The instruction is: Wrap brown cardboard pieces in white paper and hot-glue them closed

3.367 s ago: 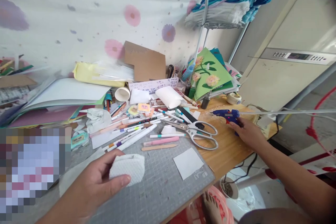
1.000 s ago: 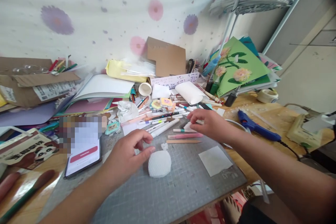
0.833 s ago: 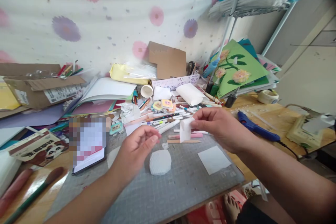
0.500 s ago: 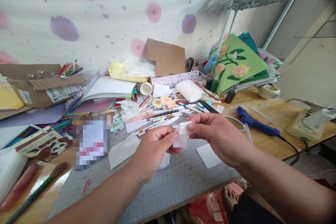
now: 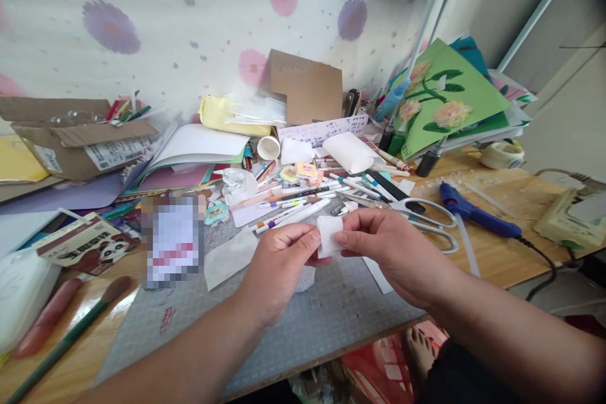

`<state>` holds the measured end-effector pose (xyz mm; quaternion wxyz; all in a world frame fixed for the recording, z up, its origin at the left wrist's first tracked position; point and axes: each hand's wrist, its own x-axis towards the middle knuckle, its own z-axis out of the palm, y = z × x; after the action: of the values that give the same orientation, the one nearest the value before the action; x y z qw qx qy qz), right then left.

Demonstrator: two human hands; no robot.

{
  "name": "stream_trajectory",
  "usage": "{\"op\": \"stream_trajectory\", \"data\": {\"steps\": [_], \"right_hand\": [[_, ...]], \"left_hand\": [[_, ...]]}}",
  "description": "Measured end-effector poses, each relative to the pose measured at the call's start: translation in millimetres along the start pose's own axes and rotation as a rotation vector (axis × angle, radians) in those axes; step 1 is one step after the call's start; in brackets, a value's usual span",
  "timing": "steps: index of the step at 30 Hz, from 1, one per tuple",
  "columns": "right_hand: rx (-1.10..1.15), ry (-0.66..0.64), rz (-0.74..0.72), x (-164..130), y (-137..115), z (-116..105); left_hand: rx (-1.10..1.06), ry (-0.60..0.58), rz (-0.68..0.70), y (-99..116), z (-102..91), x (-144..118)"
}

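Grey cutting mat [image 5: 303, 328]: beneath both hands. Scissors [image 5: 416, 218], blue glue gun [image 5: 473, 214]: right of the right hand [image 5: 392, 252]. White paper scrap [image 5: 328, 235]: pinched between left hand [image 5: 279, 265] and right fingertips, unglued, above the mat.

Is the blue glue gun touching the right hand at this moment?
Apart. The head view shows the blue glue gun lying on the wooden table, with bare wood between it and the right hand.

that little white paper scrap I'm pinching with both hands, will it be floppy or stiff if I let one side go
Probably floppy: the white scrap looks thin and tissue-like, pinched between the left hand and right hand. Likely very light, so it could drift or tear easily.
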<state>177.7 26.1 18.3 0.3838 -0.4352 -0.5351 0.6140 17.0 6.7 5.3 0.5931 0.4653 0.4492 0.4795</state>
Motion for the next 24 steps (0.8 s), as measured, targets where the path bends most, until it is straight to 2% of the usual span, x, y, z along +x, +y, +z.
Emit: {"op": "stream_trajectory", "data": {"steps": [6, 16, 24], "right_hand": [[-0.128, 0.027, -0.018, 1.4, 3.0, 1.8], [-0.191, 0.123, -0.060, 4.1, 5.1, 5.9], [-0.360, 0.142, -0.117, 2.6, 1.8, 6.5]], "left_hand": [[-0.035, 0.037, 0.044, -3.5, 1.3, 0.4], [-0.173, 0.033, 0.022, -4.8, 4.4, -0.6], [-0.234, 0.043, 0.013, -4.9, 5.0, -0.9]]}}
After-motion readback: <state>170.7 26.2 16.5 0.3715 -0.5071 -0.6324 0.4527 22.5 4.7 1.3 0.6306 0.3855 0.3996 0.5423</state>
